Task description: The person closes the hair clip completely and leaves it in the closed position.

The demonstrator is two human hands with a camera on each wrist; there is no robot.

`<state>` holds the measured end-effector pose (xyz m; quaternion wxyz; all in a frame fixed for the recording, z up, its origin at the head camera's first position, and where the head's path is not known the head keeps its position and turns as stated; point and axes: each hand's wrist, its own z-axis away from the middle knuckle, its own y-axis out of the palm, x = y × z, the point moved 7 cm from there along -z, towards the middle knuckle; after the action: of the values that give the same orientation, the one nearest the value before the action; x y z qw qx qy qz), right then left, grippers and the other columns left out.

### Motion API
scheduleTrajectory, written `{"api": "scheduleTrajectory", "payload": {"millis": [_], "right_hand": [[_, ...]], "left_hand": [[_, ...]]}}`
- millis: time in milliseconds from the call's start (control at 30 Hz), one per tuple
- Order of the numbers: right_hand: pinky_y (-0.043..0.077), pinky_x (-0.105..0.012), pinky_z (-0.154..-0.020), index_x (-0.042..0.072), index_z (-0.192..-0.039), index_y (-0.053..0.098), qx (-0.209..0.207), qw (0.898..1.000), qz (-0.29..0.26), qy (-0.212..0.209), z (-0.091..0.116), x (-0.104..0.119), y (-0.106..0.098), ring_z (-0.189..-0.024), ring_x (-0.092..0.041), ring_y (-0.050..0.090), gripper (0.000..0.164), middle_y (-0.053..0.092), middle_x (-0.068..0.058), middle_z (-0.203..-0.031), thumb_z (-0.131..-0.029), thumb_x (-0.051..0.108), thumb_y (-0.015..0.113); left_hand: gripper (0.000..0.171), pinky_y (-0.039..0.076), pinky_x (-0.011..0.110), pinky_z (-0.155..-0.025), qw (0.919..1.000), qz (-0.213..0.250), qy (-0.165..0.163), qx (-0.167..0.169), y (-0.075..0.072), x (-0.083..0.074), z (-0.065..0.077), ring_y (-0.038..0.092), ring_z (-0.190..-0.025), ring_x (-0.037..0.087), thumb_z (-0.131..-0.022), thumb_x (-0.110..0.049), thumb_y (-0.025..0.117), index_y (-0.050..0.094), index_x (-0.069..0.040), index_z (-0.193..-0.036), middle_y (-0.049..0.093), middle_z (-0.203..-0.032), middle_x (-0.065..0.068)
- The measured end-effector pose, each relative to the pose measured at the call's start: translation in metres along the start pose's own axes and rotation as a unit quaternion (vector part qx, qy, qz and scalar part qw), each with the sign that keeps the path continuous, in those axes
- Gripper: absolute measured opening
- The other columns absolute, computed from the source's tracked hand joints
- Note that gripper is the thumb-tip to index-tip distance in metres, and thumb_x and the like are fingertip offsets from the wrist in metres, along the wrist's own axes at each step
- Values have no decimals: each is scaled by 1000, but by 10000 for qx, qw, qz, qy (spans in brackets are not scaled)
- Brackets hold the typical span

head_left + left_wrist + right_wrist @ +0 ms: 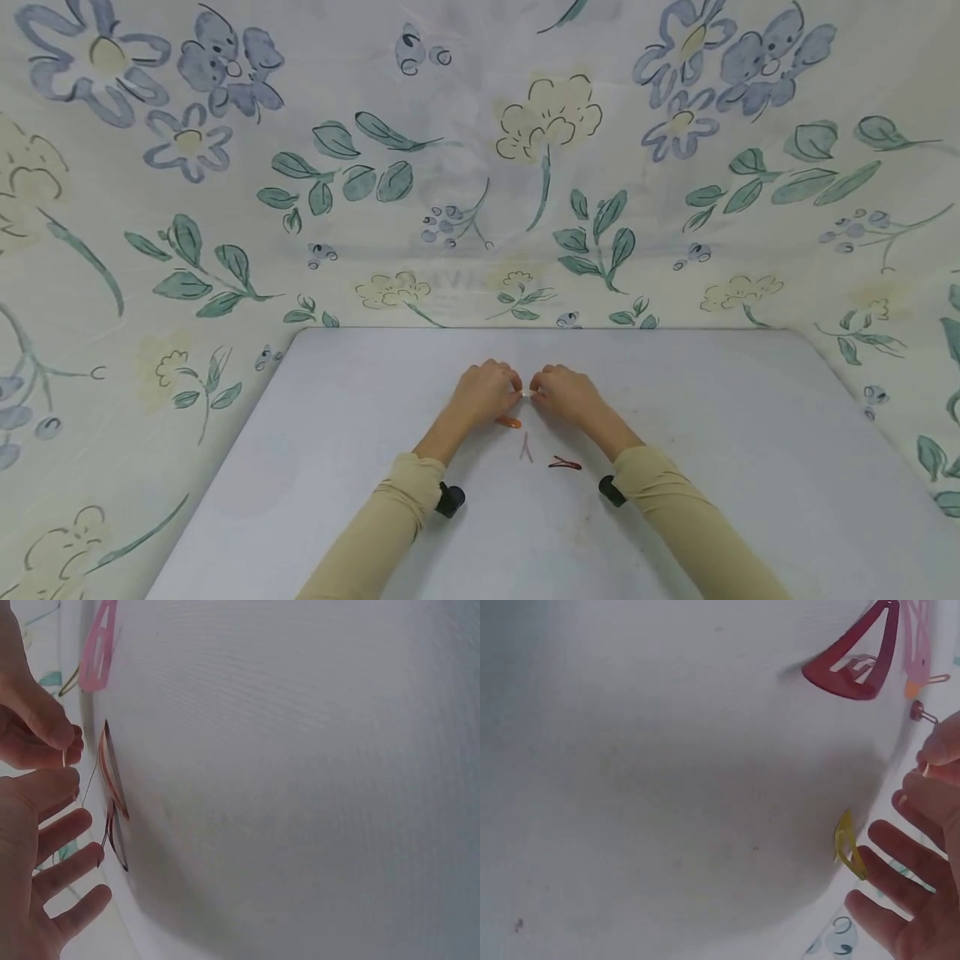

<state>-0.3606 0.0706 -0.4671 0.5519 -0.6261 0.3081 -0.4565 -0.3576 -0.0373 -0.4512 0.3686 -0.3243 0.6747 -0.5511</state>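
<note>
My left hand (486, 392) and right hand (566, 393) meet above the table. Between their thumbs and forefingers they pinch a small whitish piece (525, 394), mostly hidden by the fingertips. Snap hair clips lie about them. An orange clip (510, 422) sits below my left hand, with a dark red clip (118, 838) near it in the left wrist view. Closer to me are a pink clip (526, 448) and a red clip (565, 463). Under my right hand lies a yellow clip (847, 847), which the head view hides.
The white table (300, 467) carries a few faint specks. A floral cloth (465, 167) hangs behind it and along its sides. Dark wrist cameras (450, 500) sit at the inner side of both rolled sleeves (660, 479).
</note>
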Motion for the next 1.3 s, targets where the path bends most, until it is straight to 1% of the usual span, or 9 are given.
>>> {"api": "scheduleTrajectory", "payload": {"millis": [167,267,433,667,833,933,967,1067,1300], "right_hand": [[55,-41,-77,11,-104,74,-120,9998,163,-42,2,2,1,-97,-24,63,15,68,-5,-101,-92,19,70],[55,-41,-75,11,-102,74,-195,9996,207,-49,3,2,2,-97,-24,62,15,67,-5,-100,-91,20,71],[54,-40,-73,11,-101,73,-207,9994,283,-18,4,4,4,-96,-23,60,15,64,-4,-99,-90,21,72],[54,-40,-72,11,-98,72,-245,9993,297,26,3,5,6,-94,-23,60,14,63,-4,-97,-88,21,74],[55,-40,-71,11,-98,71,-356,9989,301,-47,5,7,6,-95,-22,59,14,62,-4,-97,-89,21,74],[55,-41,-70,11,-98,71,-454,9986,252,-83,8,7,4,-95,-23,60,13,62,-4,-96,-89,20,73],[55,-41,-71,11,-98,71,-473,9986,234,-87,8,8,3,-96,-24,60,13,62,-5,-96,-89,20,73],[55,-41,-71,10,-98,71,-479,9986,233,-63,9,8,2,-96,-24,60,13,62,-5,-96,-89,20,73],[55,-41,-73,11,-101,71,-366,9990,239,-33,8,8,4,-97,-24,59,16,63,-5,-99,-90,21,72]], "left_hand": [[11,52,42,-81,9999,-75,17,108,6,-1,-2,62,-97,22,-90,-24,71,77,-17,-97,72,-106,1],[11,52,42,-80,9999,-70,14,145,8,-2,-3,62,-96,22,-90,-24,71,77,-17,-96,71,-105,1],[11,50,41,-79,9997,-66,-64,217,9,-3,-2,61,-96,21,-89,-25,72,77,-17,-96,71,-105,1],[12,51,41,-79,9998,-113,-74,173,12,-1,-1,61,-97,21,-88,-26,73,76,-18,-96,70,-105,0],[13,52,42,-80,9998,-58,-78,146,12,0,1,61,-98,21,-89,-25,72,76,-17,-98,70,-106,2],[13,52,42,-79,10000,4,-21,53,11,-1,3,61,-97,22,-89,-23,71,76,-15,-98,71,-106,3],[12,52,41,-77,10000,-31,39,-32,9,-2,3,61,-94,22,-88,-22,72,76,-15,-96,71,-104,3],[12,52,40,-75,9999,-7,84,-99,7,-3,5,61,-93,22,-88,-22,71,75,-14,-96,71,-104,3],[15,52,42,-80,9999,-87,-73,29,12,0,3,61,-99,22,-89,-26,71,75,-17,-101,70,-109,2]]}}
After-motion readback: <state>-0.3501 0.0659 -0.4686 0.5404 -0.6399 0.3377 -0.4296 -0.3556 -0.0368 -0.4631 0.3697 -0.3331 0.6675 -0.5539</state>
